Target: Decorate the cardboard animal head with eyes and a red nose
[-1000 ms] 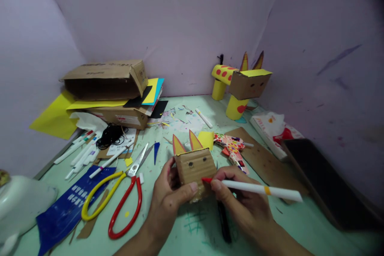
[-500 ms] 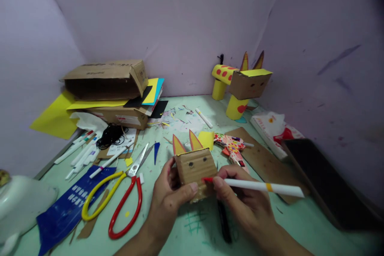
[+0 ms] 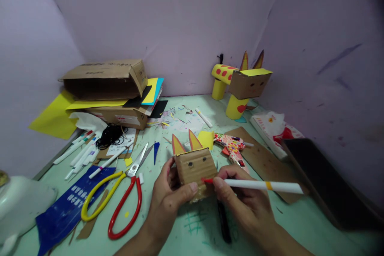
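My left hand (image 3: 171, 200) is closed round the left side of a small cardboard box head (image 3: 196, 168), its thumb on the front face. Two pointed yellow ears with reddish edges rise from the box, and two dark eyes are drawn on it. In my right hand (image 3: 244, 198) is a white marker (image 3: 264, 185) with a red end and an orange band. Its red tip meets the box front below the eyes. A black pen-like item (image 3: 223, 222) lies on the table beneath my right hand.
Scissors (image 3: 132, 176) lie open at left beside a blue packet (image 3: 73, 204). Several markers (image 3: 82, 160) and black yarn (image 3: 111, 136) sit behind. A cardboard box (image 3: 103, 82) stands at back left, a yellow animal figure (image 3: 249, 84) at back right. A black tray-like slab (image 3: 327, 184) lies right.
Hardly anything differs. The marker's tip stays at the same spot on the box front, with its rear end shifted very slightly.
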Motion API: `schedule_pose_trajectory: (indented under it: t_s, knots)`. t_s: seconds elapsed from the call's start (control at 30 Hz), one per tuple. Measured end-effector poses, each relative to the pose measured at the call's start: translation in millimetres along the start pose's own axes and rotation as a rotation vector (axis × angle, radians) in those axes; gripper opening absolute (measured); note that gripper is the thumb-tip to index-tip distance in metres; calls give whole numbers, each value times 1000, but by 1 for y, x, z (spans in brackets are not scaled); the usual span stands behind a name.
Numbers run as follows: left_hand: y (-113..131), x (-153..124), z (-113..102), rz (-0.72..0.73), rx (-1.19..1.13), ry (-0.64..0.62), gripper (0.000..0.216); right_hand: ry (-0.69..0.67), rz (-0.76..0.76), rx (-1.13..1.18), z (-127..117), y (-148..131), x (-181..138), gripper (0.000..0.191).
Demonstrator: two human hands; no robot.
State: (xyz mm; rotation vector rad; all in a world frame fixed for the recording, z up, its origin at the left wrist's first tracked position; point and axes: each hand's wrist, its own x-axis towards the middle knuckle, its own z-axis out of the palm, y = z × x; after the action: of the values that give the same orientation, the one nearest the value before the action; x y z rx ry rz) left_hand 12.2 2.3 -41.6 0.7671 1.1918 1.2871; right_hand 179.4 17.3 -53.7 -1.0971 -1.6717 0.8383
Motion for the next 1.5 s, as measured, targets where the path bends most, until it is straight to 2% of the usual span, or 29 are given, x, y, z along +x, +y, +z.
schedule_pose_trajectory:
  t_s: [0.37, 0.63, 0.87, 1.27, 1.5]
  knots:
    - [0, 0, 0, 21, 4, 6, 80, -10, 32, 5, 0, -1, 1, 18]
    - [1, 0, 0, 14, 0, -14, 83, -37, 14, -8, -2, -1, 1, 19]
    - [1, -1, 1, 7, -32, 1, 84, -20, 67, -23, 0, -2, 1, 19]
    - [1, -1, 2, 24, -28, 11, 77, -27, -11, -19, 0, -1, 1, 17]
    - [1, -1, 1, 11, -35, 16, 81, -22, 19, 0, -1, -3, 1, 21]
